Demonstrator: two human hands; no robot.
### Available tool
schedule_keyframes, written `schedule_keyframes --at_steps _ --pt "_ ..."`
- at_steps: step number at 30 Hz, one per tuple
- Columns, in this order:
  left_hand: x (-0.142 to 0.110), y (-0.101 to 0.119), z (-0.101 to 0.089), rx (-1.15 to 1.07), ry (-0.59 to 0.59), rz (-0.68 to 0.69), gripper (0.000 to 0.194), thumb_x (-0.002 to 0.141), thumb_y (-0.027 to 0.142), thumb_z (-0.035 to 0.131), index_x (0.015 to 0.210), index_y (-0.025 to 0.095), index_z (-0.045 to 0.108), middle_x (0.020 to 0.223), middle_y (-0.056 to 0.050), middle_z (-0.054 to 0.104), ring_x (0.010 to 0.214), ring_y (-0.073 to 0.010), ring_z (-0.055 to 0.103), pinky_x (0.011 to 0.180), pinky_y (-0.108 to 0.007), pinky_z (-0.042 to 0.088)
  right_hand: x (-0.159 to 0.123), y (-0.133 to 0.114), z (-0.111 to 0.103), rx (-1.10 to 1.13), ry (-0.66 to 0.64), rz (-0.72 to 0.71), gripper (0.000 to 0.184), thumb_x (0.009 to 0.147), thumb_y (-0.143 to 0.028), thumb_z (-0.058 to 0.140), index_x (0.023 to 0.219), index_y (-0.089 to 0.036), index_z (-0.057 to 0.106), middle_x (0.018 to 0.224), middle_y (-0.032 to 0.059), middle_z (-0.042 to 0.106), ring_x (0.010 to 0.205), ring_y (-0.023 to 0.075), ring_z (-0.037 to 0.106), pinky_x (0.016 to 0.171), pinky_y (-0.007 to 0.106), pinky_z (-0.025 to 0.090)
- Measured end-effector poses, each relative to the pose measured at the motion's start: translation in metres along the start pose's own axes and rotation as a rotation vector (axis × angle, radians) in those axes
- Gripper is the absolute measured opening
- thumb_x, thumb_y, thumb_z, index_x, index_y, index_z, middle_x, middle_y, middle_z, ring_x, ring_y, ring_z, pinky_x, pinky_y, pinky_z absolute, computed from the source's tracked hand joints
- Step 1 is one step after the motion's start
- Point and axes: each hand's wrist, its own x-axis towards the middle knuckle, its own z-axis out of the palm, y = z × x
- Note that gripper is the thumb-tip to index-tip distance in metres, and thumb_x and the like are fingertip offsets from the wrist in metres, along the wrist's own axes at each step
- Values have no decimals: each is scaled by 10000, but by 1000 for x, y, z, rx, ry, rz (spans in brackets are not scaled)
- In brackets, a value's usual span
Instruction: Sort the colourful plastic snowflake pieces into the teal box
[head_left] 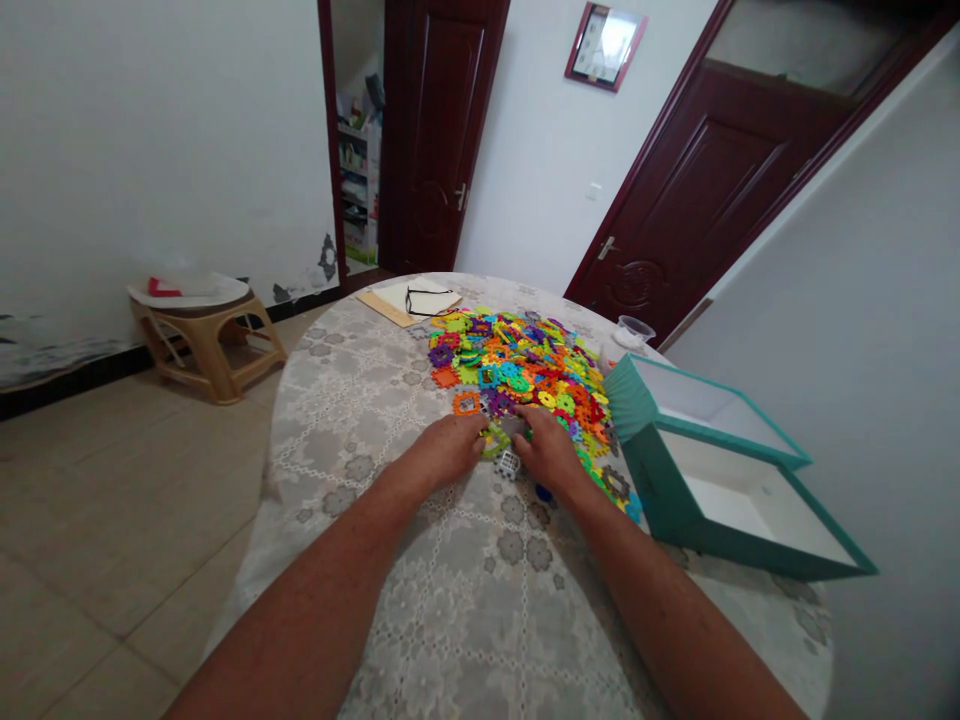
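Note:
At the near edge of a heap of colourful plastic interlocking gear-shaped building pieces (525, 360), both hands work close together. The fingers of my left hand (452, 447) are closed on the left edge of a yellow-green interlocking piece (493, 441). Opposite it, the thumb and forefinger of my right hand (546, 445) grip what looks like a flat grey piece (513, 425), partly hidden. A light grey lattice piece (508, 464) lies just below the hands. Beyond the left fingertips are an orange square frame (466, 402) and a purple piece (499, 402).
A teal box (675, 490) and its matching second half (622, 390) stand open on the right. Glasses (431, 302) rest on papers (390, 306) at the table's far edge. A clear plastic container (636, 328) is at the back right. A stool (214, 350) stands left.

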Motion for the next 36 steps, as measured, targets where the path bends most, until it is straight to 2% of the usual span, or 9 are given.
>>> schedule_keyframes --at_steps 4,6,12,17,19,24,29,32,36 --pt "-1 3 -2 -88 -18 23 198 959 194 540 1016 213 729 1049 -92 771 980 -238 677 843 -300 456 -3 -3 -14 89 29 69 164 905 -239 547 952 -194 698 931 58 697 894 218 621 807 316 464" --pt "-1 4 -1 -142 -28 58 218 959 172 528 1011 210 736 1030 -83 773 954 -224 676 838 -291 458 -7 -4 -21 136 44 164 172 915 -317 553 860 -200 667 815 22 655 773 195 584 701 294 418" --pt "-1 9 2 -166 -55 92 229 947 152 542 1016 195 756 1030 -90 776 936 -220 679 822 -289 461 -27 4 -29 282 73 329 235 896 -417 572 804 -213 640 713 -6 633 657 169 571 591 271 386" --pt "-2 10 4 -146 -83 75 258 946 171 555 1089 216 765 1083 -89 782 972 -221 683 837 -291 468 -33 16 -30 479 78 560 222 890 -435 569 878 -221 628 660 -10 654 549 162 607 525 265 459" --pt "-2 11 4 -127 -87 75 249 947 182 560 1085 213 764 1072 -88 783 964 -220 684 830 -289 467 -35 17 -33 499 110 592 228 903 -443 568 882 -221 618 664 -4 667 555 164 622 529 266 475" --pt "-1 8 4 -94 -81 49 215 935 180 562 997 218 764 1014 -86 784 925 -218 680 829 -289 469 -44 1 -43 374 -8 369 283 959 -443 556 793 -221 610 675 2 660 644 176 636 592 268 462" --pt "1 -1 2 -82 3 -15 224 921 195 573 1023 206 772 1082 -119 780 1007 -273 690 886 -339 479 -50 -22 -35 308 -97 110 165 935 -325 611 1020 -231 716 1083 66 745 993 240 691 873 349 525" --pt "3 -6 2 -96 35 -62 252 917 192 580 1082 195 771 1136 -128 777 1052 -279 686 925 -345 474 -53 -27 -25 255 -97 84 241 909 -263 637 1141 -241 701 1169 76 731 1061 253 674 961 387 509" --pt "5 -8 4 -86 40 -78 262 923 200 570 1101 192 762 1135 -125 773 1055 -268 678 925 -335 468 -54 -26 -18 196 -96 121 248 878 -223 653 1124 -213 685 1030 67 719 974 241 656 884 356 512"
